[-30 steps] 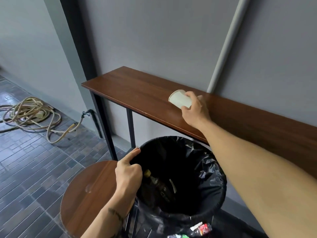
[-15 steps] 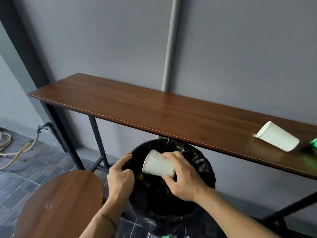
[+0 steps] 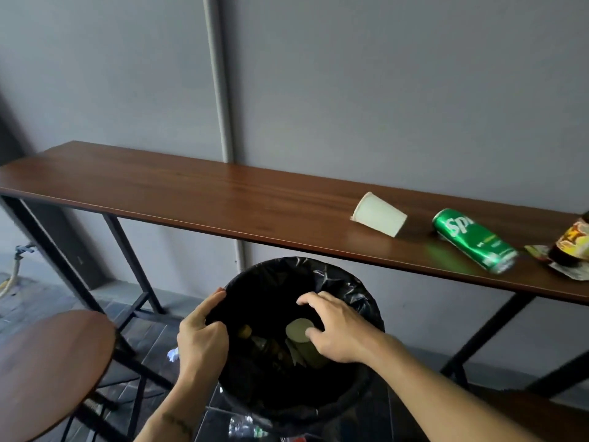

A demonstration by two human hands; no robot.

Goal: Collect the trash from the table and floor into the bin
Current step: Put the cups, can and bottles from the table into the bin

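Observation:
The black-lined bin (image 3: 347, 283) stands below the long wooden table (image 3: 204, 199). My left hand (image 3: 200, 336) grips the bin's rim on its left side. My right hand (image 3: 338, 327) hovers over the bin's mouth with fingers spread and nothing in them. A paper cup (image 3: 298, 330) lies inside the bin among other trash, just below that hand. On the table to the right lie another white paper cup (image 3: 379, 214) on its side, a green soda can (image 3: 473, 239) on its side, and a dark bottle (image 3: 573, 247) on a wrapper (image 3: 538, 252).
A round wooden stool (image 3: 47, 371) stands at the lower left. Loose plastic trash (image 3: 242, 425) lies on the tiled floor under the bin. A grey pipe (image 3: 220, 90) runs up the wall. Black table legs (image 3: 127, 250) stand behind the bin.
My right hand carried a paper cup from the table down over the bin and let it go; the cup now lies inside. The view swung right, showing the can and bottle.

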